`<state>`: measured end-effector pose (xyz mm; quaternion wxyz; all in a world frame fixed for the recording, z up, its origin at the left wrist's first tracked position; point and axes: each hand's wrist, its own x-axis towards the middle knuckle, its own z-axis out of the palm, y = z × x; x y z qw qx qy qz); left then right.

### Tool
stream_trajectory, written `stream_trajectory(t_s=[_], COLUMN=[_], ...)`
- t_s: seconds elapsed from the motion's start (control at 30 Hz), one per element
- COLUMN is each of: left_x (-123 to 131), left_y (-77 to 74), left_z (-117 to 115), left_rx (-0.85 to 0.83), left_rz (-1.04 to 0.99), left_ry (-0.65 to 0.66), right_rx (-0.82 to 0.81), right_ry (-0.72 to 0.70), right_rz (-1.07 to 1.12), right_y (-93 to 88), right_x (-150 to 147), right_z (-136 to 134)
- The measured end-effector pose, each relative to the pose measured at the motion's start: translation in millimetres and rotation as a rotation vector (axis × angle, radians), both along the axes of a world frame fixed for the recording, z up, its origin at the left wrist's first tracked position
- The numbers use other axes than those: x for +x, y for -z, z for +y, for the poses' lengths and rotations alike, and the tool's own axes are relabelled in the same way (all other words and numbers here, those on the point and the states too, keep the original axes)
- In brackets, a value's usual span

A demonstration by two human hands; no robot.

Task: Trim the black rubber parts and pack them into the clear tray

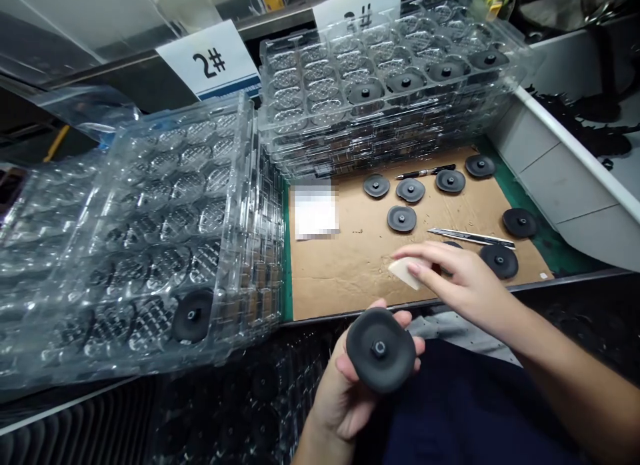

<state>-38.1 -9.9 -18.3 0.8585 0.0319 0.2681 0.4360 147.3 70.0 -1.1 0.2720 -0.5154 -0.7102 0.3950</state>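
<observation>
While most pockets of the clear tray at left lie unfilled, one black rubber disc sits in it; the left hand cups another disc, its fingers curled behind it, and the right hand pinches a pale wedge above the cardboard sheet, where more discs lie.

Black rubber disc with central stud

Eight black rubber discs, one pen, one utility knife.
</observation>
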Motion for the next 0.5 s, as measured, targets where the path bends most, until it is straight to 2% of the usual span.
stream_trajectory(t_s=[0.07,0.17,0.2,0.27,0.33,0.4,0.43,0.5], left_x=[-2,-3,-3,-3,-3,-2,-1,3], left_y=[1.6,2.9,2.9,2.5,2.2,2.0,1.6,0.3], left_z=[-1,0,1,2,3,4,4,5], left_rx=[-0.006,-0.009,-0.008,-0.003,0.009,0.021,0.02,0.001], left_rz=[-0.076,-0.099,-0.101,-0.105,-0.111,-0.107,-0.087,-0.021], left_ry=[-0.009,-0.027,-0.025,-0.011,0.012,0.031,0.037,0.051], right_rx=[-0.17,-0.359,-0.391,-0.387,-0.29,-0.112,-0.001,0.242], right_ry=[-0.025,-0.16,-0.167,-0.072,0.105,0.226,0.211,0.03], right_rz=[0.014,0.088,0.093,0.045,-0.023,-0.038,-0.027,0.002], right_y=[18.3,44.1,49.4,49.8,33.5,4.8,-10.7,-35.7], right_x=[5,8,9,12,15,13,9,-3], right_z=[-14,-40,-46,-51,-48,-43,-40,-36])
